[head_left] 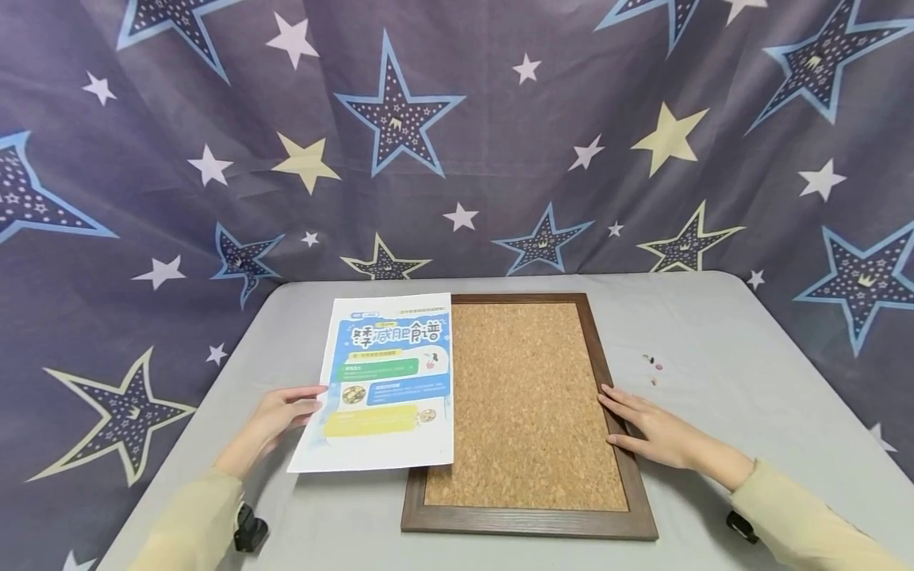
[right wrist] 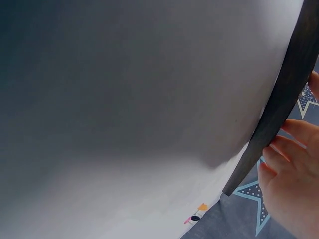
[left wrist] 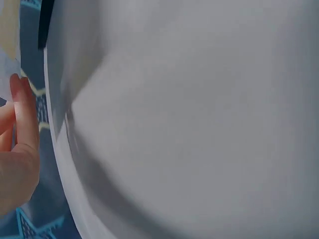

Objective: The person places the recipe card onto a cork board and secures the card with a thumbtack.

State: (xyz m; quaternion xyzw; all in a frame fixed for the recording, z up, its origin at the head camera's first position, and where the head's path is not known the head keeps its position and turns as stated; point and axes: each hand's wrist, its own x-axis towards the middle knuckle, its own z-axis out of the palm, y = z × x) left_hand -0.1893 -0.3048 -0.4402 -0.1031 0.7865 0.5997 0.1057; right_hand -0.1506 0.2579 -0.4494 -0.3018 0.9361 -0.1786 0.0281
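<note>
My left hand [head_left: 277,418] pinches the left edge of a printed poster [head_left: 389,452], with blue, green and yellow panels and large Chinese lettering. The poster is held above the table and covers the left part of a cork board [head_left: 528,412] in a dark brown wooden frame. In the left wrist view, fingers [left wrist: 27,119] meet the sheet's corner. On the board's right side, my right hand [head_left: 660,432] rests with fairly straight fingers on the wooden frame. The right wrist view shows fingertips against the frame's dark edge [right wrist: 271,117].
Several tiny coloured items [head_left: 653,363] lie on the grey-covered table [head_left: 714,341] right of the board; their kind is too small to tell. Behind the table hangs a dark curtain [head_left: 493,143] with stars.
</note>
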